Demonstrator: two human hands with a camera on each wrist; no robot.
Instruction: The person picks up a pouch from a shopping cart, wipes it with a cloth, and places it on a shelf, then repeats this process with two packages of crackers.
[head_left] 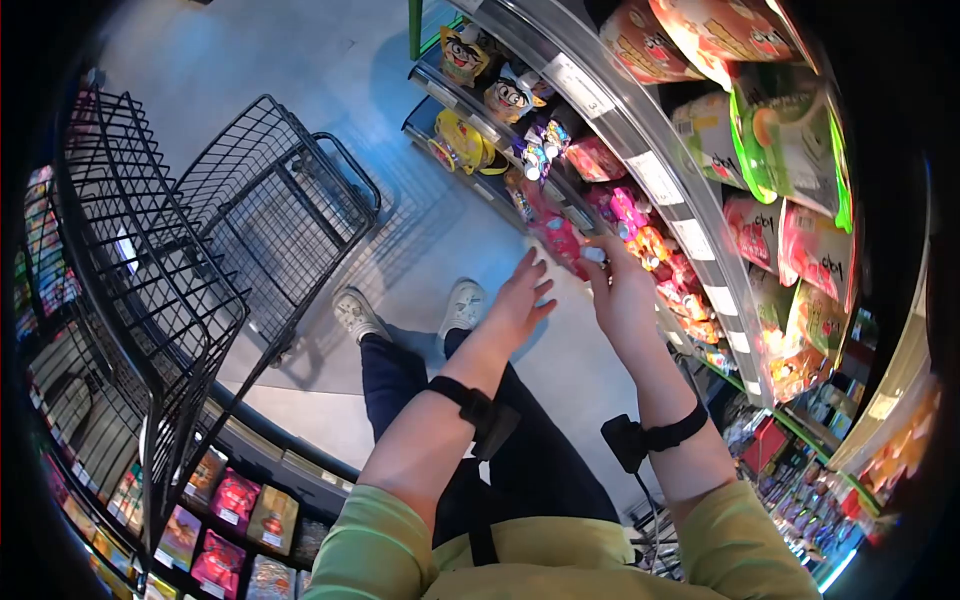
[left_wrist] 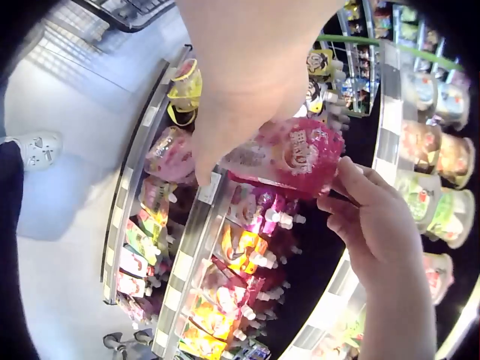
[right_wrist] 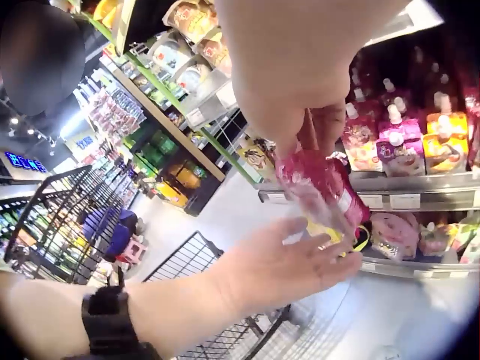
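My right hand (head_left: 622,290) grips the end of a shiny pink packet (left_wrist: 307,157) between thumb and fingers. The packet is printed with large pale lettering and hangs in front of the shelves. My left hand (head_left: 515,305) is beside it, fingers spread and slightly bent. In the right wrist view the left fingers (right_wrist: 319,259) overlap the packet's lower end. Seen from the left wrist, the left hand covers part of the packet's other end.
Spouted pouches (left_wrist: 240,251) line the tiered shelf (left_wrist: 184,277) close to the hands. Higher up are large cups and bags (head_left: 790,150). A black wire shopping cart (head_left: 270,200) stands on the floor at the left. Packaged goods (head_left: 235,495) lie on a low shelf behind it.
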